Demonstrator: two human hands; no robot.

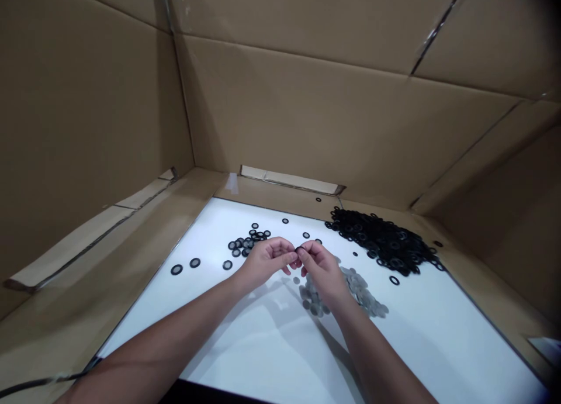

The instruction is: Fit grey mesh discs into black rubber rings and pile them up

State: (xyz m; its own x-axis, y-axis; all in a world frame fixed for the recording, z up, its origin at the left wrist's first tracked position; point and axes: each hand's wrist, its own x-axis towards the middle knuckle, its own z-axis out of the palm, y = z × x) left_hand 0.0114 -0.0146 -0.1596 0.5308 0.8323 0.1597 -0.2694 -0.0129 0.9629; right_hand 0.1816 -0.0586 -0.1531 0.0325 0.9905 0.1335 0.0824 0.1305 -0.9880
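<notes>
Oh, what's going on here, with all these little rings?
A person's left hand and right hand are pinching a small black ring between them, above a bright white panel inside a cardboard enclosure. A large heap of black rings lies to the right, a smaller cluster of black rings sits to the left, and a pile of grey discs lies beside the right hand.

The left forearm and right forearm are bare and slim, narrowing toward the wrists; the left hand and right hand are bare too; a thin dark cable runs just beside the left forearm; whether it is worn, I cannot tell.
</notes>
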